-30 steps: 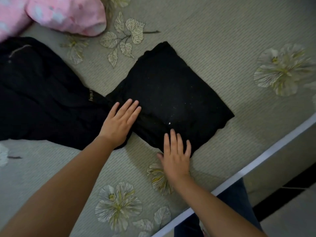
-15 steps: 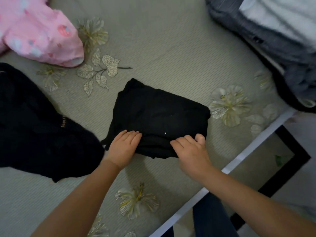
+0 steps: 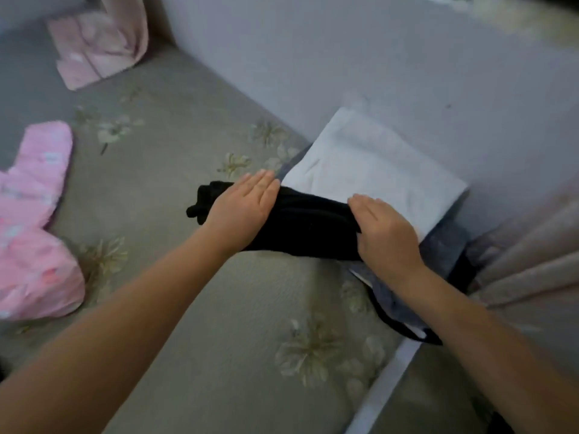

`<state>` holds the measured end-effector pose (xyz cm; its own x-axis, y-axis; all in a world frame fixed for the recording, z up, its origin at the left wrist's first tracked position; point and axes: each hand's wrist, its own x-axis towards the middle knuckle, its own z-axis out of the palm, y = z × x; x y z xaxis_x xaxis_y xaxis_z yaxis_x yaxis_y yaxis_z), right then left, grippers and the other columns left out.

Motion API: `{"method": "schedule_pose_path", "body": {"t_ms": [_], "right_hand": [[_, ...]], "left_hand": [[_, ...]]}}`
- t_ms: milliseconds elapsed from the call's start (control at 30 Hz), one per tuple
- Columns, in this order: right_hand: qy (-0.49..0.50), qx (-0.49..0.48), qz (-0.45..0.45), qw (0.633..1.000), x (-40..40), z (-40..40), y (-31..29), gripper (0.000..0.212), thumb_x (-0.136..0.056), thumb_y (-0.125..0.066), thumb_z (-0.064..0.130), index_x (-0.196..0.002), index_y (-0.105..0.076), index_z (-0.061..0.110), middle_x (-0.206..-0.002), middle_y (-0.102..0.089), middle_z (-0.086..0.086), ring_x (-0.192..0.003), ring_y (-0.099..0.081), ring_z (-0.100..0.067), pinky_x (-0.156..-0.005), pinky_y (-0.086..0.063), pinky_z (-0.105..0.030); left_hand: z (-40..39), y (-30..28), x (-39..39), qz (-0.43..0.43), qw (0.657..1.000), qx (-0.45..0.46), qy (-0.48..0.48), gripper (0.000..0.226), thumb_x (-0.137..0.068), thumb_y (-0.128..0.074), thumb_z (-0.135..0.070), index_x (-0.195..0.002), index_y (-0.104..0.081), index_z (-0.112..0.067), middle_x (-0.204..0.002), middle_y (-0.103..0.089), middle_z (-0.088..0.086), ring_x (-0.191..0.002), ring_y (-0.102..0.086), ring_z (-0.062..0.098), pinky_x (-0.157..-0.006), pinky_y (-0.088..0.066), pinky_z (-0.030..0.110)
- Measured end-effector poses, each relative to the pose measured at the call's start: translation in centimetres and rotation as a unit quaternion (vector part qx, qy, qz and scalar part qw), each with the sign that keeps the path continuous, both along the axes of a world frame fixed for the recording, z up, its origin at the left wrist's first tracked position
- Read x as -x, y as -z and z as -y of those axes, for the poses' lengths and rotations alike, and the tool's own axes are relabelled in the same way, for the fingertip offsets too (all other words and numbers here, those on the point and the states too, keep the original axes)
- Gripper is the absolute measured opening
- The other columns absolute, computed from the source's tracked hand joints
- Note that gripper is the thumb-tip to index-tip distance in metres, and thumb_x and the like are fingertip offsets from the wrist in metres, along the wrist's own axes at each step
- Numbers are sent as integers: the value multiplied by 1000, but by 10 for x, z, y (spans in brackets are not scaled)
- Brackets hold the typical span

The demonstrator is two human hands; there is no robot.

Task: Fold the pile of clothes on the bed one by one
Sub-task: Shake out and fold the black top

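Note:
A folded black garment (image 3: 300,227) is lifted off the bed sheet (image 3: 188,308), held at its two ends. My left hand (image 3: 244,205) grips its left end, fingers flat on top and thumb hidden underneath. My right hand (image 3: 382,233) grips its right end, thumb tucked at the near edge. The garment hangs just in front of a stack of folded clothes: a white piece (image 3: 369,164) on top, grey ones (image 3: 438,249) below. A crumpled pink garment (image 3: 28,230) lies at the far left.
Another pale pink cloth (image 3: 97,48) lies at the back left by the wall (image 3: 376,57). The bed's white edge (image 3: 385,383) runs along the lower right. A beige curtain (image 3: 532,261) hangs at the right, beside the stack.
Both hands have picked the black garment up from the sheet and carried it right, toward the stack. My view has swung right; the large black piece at the left is out of sight.

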<state>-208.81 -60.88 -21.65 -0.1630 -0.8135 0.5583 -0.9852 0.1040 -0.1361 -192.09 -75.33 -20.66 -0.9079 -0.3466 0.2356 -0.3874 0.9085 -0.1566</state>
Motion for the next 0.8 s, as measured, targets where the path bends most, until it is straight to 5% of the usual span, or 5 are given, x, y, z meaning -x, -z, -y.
{"method": "schedule_pose_path", "body": {"t_ms": [133, 267, 333, 500, 800], "right_hand": [[80, 52, -26, 995, 92, 16, -45, 44, -57, -57, -23, -99, -63, -16, -98, -65, -33, -82, -66, -46, -67, -52, -56], [103, 73, -92, 988, 156, 22, -41, 35, -70, -42, -12, -96, -66, -15, -94, -67, -30, -81, -68, -41, -68, -52, -55], [107, 17, -90, 990, 162, 20, -9, 36, -71, -39, -7, -92, -68, -12, -89, -69, -27, -77, -69, -37, -63, -54, -49], [114, -188, -3, 975, 120, 6, 94, 51, -36, -90, 3, -83, -73, -3, -84, -72, -17, -72, -71, -25, -59, -58, -34], [128, -194, 41, 972, 96, 10, 121, 41, -51, -73, -16, -92, -67, -12, -95, -68, -28, -81, -68, -39, -62, -56, -48]], "left_hand": [[34, -52, 109, -96, 988, 97, 71, 30, -75, -50, 9, -103, -62, 15, -104, -64, 29, -94, -64, 41, -78, -50, 53], [51, -46, 187, -118, 981, 129, 79, 38, -78, -38, 4, -105, -64, 9, -107, -65, 24, -99, -63, 37, -83, -50, 49], [52, -12, 205, -57, 992, 89, 71, 39, -80, -43, 5, -117, -56, 10, -120, -58, 26, -113, -55, 39, -95, -43, 48], [37, 97, 195, 287, 953, -86, -37, 55, -98, -27, -7, -146, -1, -9, -155, -2, 12, -143, 1, 25, -115, -1, 36], [38, 146, 162, 185, 966, -157, -85, 62, -94, -27, 0, -147, 0, -14, -156, 2, 6, -143, 5, 23, -114, 6, 34]]}}
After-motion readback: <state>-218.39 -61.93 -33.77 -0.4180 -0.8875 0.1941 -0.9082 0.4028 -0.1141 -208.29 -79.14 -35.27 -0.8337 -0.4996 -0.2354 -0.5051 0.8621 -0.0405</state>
